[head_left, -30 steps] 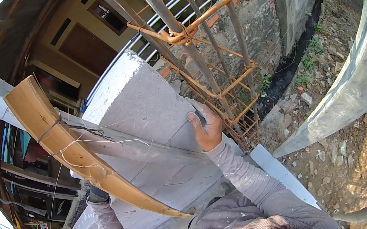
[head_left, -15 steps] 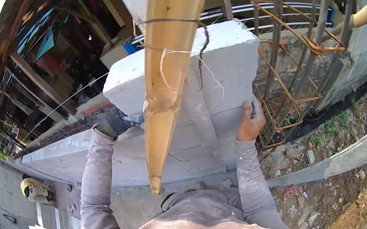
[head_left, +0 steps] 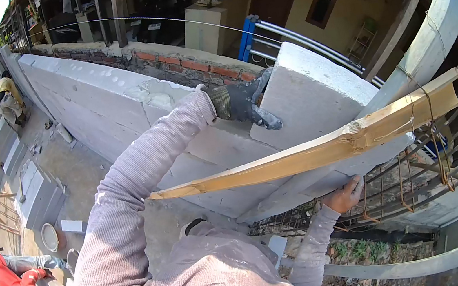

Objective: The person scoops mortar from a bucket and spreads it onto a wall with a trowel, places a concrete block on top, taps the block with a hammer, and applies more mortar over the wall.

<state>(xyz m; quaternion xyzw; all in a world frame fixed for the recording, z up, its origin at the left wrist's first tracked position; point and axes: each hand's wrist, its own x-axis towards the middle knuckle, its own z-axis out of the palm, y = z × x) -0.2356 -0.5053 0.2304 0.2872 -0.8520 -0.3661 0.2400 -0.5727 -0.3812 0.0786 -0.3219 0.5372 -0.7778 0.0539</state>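
A large white lightweight concrete block [head_left: 307, 94] sits on top of a wall [head_left: 113, 112] of similar blocks. My left hand [head_left: 244, 104], in a dark glove, is closed around the block's left end, with thumb and fingers on either side of the corner. My right hand [head_left: 346, 195] is bare and lies at the block's lower right edge, with its fingers together against it. A split bamboo pole [head_left: 301, 156] crosses in front of the block and hides part of its face. A pale upright board [head_left: 427, 51] tied with wire stands at the right end.
A rusty rebar cage [head_left: 404, 182] stands beyond the wall's right end. Behind the wall runs a low brick wall [head_left: 189, 65]. At lower left are stacked blocks [head_left: 37, 193], a bucket [head_left: 50, 237], a person in red [head_left: 15, 284] and a bending person in yellow [head_left: 7, 95].
My view has swung leftward and tilted, so the block and pole appear further right and slanted. My left hand now wraps the block's end; my right hand stays at its lower edge.
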